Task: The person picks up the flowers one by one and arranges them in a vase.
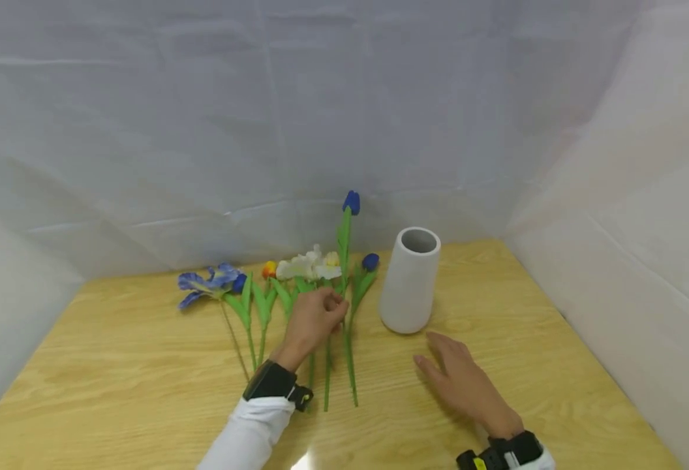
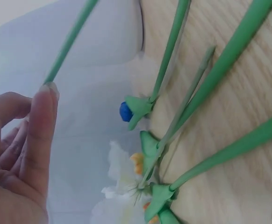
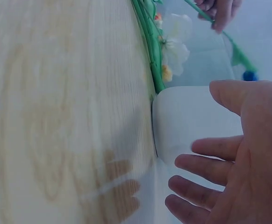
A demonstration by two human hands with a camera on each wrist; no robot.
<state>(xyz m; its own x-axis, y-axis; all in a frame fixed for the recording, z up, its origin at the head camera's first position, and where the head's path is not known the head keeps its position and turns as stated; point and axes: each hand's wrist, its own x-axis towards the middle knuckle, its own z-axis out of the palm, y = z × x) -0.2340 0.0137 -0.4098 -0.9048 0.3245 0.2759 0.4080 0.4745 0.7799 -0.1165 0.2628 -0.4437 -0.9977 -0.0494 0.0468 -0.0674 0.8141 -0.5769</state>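
My left hand point(image 1: 315, 320) pinches the green stem point(image 2: 70, 42) of an artificial blue tulip point(image 1: 352, 202) between thumb and fingertips. The tulip stands upright above the other flowers, its bloom against the backdrop. Right of it, a white tapered vase point(image 1: 409, 287) stands on the table, mouth up. My right hand point(image 1: 459, 378) is near the vase's base, fingers spread and holding nothing; in the right wrist view the fingers overlap the vase wall. A second blue tulip point(image 1: 370, 262) lies between the left hand and the vase.
Several more artificial flowers lie in a row to the left: a white flower point(image 1: 303, 267), an orange tulip point(image 1: 269, 269) and a blue-violet iris point(image 1: 206, 285). Their stems point toward me. The wooden table point(image 1: 133, 372) meets a pale cloth backdrop point(image 1: 162, 143) at the back and sides.
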